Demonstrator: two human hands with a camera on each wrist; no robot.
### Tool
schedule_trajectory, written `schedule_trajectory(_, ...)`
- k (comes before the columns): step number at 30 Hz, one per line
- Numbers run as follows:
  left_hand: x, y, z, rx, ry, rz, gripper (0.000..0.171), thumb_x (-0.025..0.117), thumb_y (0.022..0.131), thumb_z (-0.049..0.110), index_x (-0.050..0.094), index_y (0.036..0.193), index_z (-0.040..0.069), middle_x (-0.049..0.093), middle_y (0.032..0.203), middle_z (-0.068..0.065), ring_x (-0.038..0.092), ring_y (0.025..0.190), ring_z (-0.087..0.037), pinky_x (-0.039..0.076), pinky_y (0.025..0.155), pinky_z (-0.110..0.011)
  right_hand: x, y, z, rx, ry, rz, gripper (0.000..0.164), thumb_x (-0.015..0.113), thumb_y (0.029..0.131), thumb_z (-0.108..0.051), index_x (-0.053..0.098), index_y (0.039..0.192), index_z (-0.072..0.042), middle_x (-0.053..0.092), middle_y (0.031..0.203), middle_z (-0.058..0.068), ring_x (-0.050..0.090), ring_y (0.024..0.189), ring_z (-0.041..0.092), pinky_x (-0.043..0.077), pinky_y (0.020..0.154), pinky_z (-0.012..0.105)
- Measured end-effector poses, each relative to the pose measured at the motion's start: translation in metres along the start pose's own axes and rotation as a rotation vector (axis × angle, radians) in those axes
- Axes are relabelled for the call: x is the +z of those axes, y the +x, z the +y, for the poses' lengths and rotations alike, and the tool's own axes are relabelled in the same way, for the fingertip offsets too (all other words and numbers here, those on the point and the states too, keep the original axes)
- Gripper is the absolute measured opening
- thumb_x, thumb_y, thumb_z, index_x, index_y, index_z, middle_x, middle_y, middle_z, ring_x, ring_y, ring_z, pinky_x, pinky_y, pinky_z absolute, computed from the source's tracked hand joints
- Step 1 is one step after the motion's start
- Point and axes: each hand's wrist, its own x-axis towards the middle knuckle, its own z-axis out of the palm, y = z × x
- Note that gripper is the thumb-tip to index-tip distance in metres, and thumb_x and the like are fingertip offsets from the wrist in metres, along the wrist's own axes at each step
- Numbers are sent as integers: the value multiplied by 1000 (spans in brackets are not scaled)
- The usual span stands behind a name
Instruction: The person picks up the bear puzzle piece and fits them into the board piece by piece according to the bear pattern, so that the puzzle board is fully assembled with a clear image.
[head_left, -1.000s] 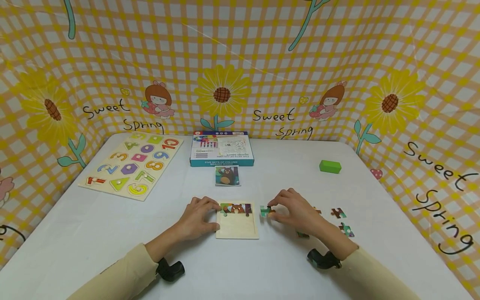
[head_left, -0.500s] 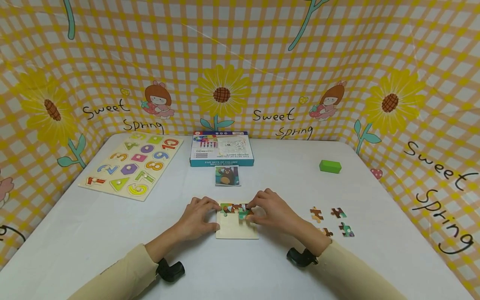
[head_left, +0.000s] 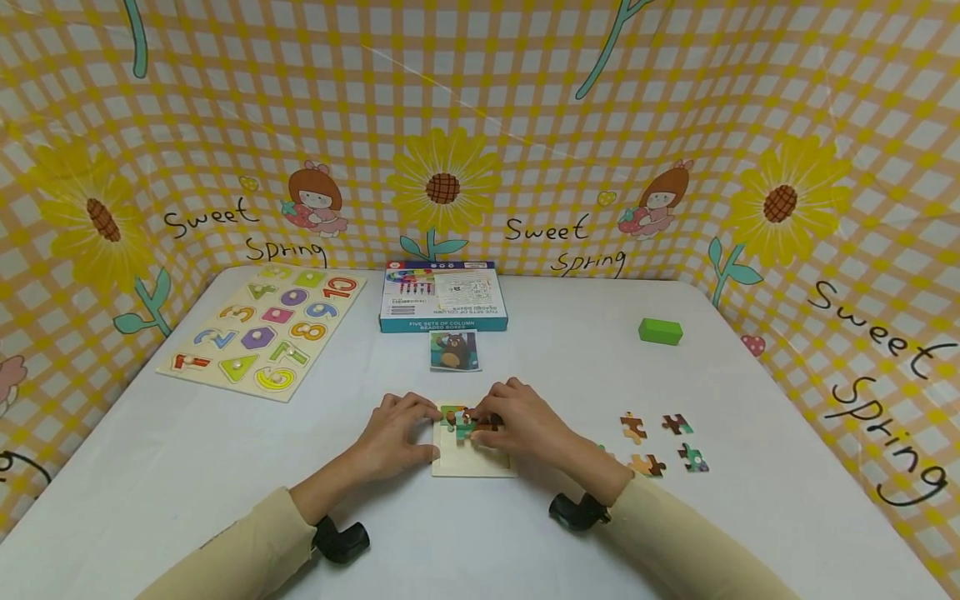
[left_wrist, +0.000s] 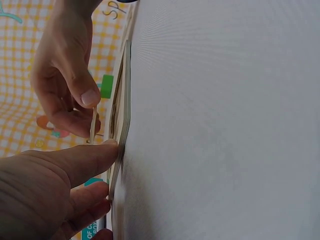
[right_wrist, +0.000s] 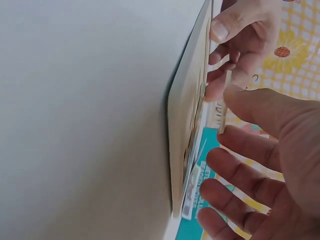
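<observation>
The left hand is holding the puzzle board by its left edge; just above it, the right hand is pinching a puzzle piece. The piece is looking light, thin and stiff, probably handling best by opposite edges.

Beige-sleeved left hand, thumb apart from fingers; beige-sleeved right hand, thumb and forefinger pinching, others fanned alongside.

the tray is smooth, matt wood; the puzzle piece shows a bare wooden edge. the box looks like printed card, the wrist mounts black plastic, the sleeves cloth, the checked backdrop creased and faintly shiny.
</observation>
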Motion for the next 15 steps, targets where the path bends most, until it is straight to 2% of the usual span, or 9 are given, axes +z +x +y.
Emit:
schedule_trajectory(5, 0, 0, 0, -1, 5, -3, 40, 77, 75, 21, 65, 112, 11, 57, 121, -1, 42, 109, -24, 32, 90, -44, 3, 4, -3, -29, 16, -8, 23, 76, 77, -27, 73, 96, -15, 64, 89, -2, 45, 83, 13, 36, 72, 27)
schedule_trajectory(15, 0, -1, 0, 9, -9, 2, 39, 77, 74, 20, 65, 111, 11, 58, 119, -1, 43, 109, -24, 32, 91, -45, 9, 9, -6, -17, 14, -45, 26, 75, 78, -31, 72, 99, -15, 63, 92, -3, 46, 85, 13, 38, 75, 28)
